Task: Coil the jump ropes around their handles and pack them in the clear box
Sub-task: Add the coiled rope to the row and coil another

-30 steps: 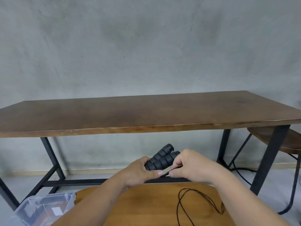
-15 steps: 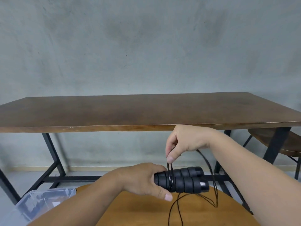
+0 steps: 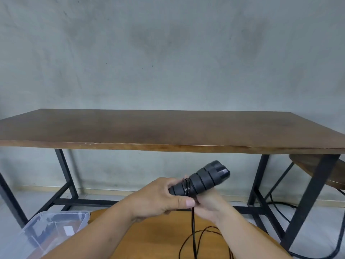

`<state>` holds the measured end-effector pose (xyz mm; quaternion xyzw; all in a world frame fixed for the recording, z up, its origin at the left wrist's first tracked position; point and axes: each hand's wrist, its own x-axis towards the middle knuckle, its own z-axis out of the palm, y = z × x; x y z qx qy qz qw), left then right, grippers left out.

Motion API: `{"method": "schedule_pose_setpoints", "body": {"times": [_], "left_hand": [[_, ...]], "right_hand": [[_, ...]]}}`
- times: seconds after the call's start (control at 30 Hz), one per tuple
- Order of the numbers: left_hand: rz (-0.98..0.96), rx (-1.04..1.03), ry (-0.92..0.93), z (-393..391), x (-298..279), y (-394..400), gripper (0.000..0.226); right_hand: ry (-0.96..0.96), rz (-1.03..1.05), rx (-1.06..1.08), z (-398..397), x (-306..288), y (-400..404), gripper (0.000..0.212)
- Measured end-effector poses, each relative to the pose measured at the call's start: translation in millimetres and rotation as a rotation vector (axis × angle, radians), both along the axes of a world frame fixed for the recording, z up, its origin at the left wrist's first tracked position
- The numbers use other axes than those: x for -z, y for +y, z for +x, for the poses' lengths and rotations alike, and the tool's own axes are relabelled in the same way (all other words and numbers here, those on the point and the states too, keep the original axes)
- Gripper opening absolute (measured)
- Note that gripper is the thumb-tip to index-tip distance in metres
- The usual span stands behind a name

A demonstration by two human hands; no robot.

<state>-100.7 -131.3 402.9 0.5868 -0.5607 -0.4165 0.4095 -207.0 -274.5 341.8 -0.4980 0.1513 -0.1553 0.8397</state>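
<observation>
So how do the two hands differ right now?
The left hand is wrapped over the black handles, thumb across them; the right hand sits lower, beneath them, pinching the rope. The left is sharp, the right blurred. Both are above the round wooden table.

Black, ribbed handles (image 3: 202, 179) are wound with glossy black rope (image 3: 193, 232) that trails over a warm orange-brown round table (image 3: 155, 238). Behind stands a dark brown wooden table (image 3: 149, 128) with a lighter amber front edge and black metal legs. The clear box (image 3: 54, 228) shows a white label; the wall (image 3: 168, 53) is mottled grey-green.
</observation>
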Motion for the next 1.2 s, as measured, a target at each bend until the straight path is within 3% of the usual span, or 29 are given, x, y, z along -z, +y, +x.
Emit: {"method": "schedule_pose_setpoints", "body": {"times": [0.1,0.3,0.4,0.5,0.6,0.83,0.93,1.1,1.2], "left_hand": [[0.001,-0.14,0.058,-4,8,-2,0.012],[0.06,-0.373,-0.031,7,16,-11,0.029],[0.097,-0.459,-0.343,16,20,-13,0.038],[0.132,-0.434,-0.58,16,24,-12,0.048],[0.131,-0.435,-0.662,19,31,-13,0.053],[0.26,-0.368,-0.972,25,43,-16,0.056],[0.303,-0.31,-0.985,29,46,-13,0.053],[0.306,-0.169,-1.008,23,40,-6,0.052],[0.24,-0.124,-1.014,20,39,-2,0.036]], "right_hand": [[0.05,-0.164,0.088,5,4,12,0.023],[0.135,-0.177,0.158,-5,15,28,0.03],[0.227,-0.285,0.186,-6,19,33,0.029],[0.375,-0.503,0.19,-9,16,32,0.031],[0.472,-0.641,0.141,-12,15,36,0.033],[0.677,-1.268,-0.025,-19,-5,48,0.031],[0.716,-1.468,-0.099,-22,-27,48,0.028],[0.711,-1.526,-0.224,-22,-71,31,0.017],[0.662,-1.459,-0.292,-19,-86,17,0.017]]}}
